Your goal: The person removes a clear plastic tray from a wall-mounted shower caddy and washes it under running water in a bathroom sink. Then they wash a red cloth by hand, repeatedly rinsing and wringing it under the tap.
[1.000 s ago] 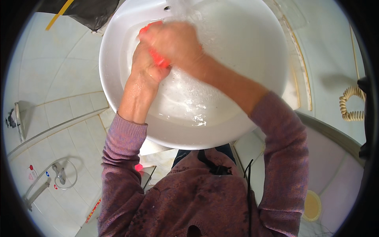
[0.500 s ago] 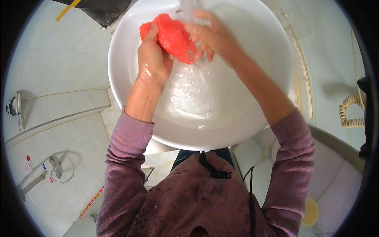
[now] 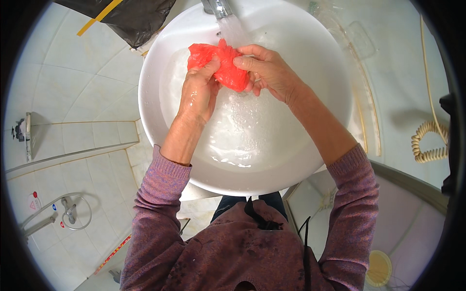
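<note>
Over the white washbasin (image 3: 160,36), both hands hold a wet, crumpled red plastic bag (image 3: 227,68). My left hand (image 3: 198,92) grips its left part, the thumb pressed on top. The thumb of my right hand (image 3: 272,70) lies on the bag's right edge, with the other fingers partly behind it. From the chrome tap (image 3: 219,8) a stream of water (image 3: 234,30) runs down just behind the bag. Rippling water stands in the bowl beneath. Whatever the bag may hold inside cannot be made out.
A black plastic bag (image 3: 136,22) with a yellow strip hangs at the far left. On the left wall is a shower mixer (image 3: 69,213) with a hose. A coiled beige cord (image 3: 427,140) hangs at the right, and a round yellowish thing (image 3: 378,268) lies low right.
My right hand has come from the water stream to close on the bag's right side. The bag has come slightly nearer and right, and the tap now shows.
</note>
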Motion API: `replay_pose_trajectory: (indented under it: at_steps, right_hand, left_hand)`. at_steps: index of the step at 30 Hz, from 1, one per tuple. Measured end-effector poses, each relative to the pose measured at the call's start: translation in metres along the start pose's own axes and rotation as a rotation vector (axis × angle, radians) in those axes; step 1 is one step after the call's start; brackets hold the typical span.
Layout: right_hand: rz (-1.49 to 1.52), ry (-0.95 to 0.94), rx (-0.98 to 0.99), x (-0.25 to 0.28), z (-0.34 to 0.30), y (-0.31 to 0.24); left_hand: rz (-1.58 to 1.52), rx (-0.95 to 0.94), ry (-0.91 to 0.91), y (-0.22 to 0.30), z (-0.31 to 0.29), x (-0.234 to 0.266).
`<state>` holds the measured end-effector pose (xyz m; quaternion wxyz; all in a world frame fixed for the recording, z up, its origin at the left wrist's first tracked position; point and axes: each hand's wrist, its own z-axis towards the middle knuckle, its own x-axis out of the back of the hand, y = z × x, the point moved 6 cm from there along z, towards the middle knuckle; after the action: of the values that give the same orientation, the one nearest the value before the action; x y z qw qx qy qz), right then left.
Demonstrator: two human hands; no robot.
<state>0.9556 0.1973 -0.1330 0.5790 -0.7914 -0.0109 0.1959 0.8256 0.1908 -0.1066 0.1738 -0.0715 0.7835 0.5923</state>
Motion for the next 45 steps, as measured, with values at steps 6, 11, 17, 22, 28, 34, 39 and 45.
replay_pose_trajectory:
  at_steps: [6,11,17,22,28,34,39,45]
  right_hand:
    - [-0.148,0.128,0.165,0.012,-0.001,-0.021]
    - [-0.158,0.101,0.1,-0.004,-0.007,-0.007]
    - [-0.394,0.359,0.614,-0.018,-0.015,-0.031]
    - [-0.915,0.261,0.947,-0.108,-0.049,-0.019]
    - [-0.961,0.255,1.002,-0.095,-0.019,-0.021]
    - [-1.056,0.454,0.826,-0.095,-0.013,-0.039]
    - [-0.842,0.295,0.943,-0.087,-0.008,-0.031]
    - [-0.807,0.336,0.378,0.011,0.02,-0.013]
  left_hand:
    - [0.167,-0.092,-0.036,0.003,0.0,0.001]
    - [0.377,-0.149,-0.068,0.001,-0.001,-0.001]
    - [-0.074,0.109,-0.024,-0.008,0.006,0.001]
    - [-0.328,0.255,-0.076,-0.019,0.001,0.011]
    - [-0.477,0.195,0.116,-0.031,0.007,0.02]
    - [0.084,0.06,-0.05,-0.046,0.025,0.035]
    - [-0.229,0.112,-0.033,-0.048,0.03,0.039]
    - [-0.336,0.087,0.211,-0.012,0.011,0.02]
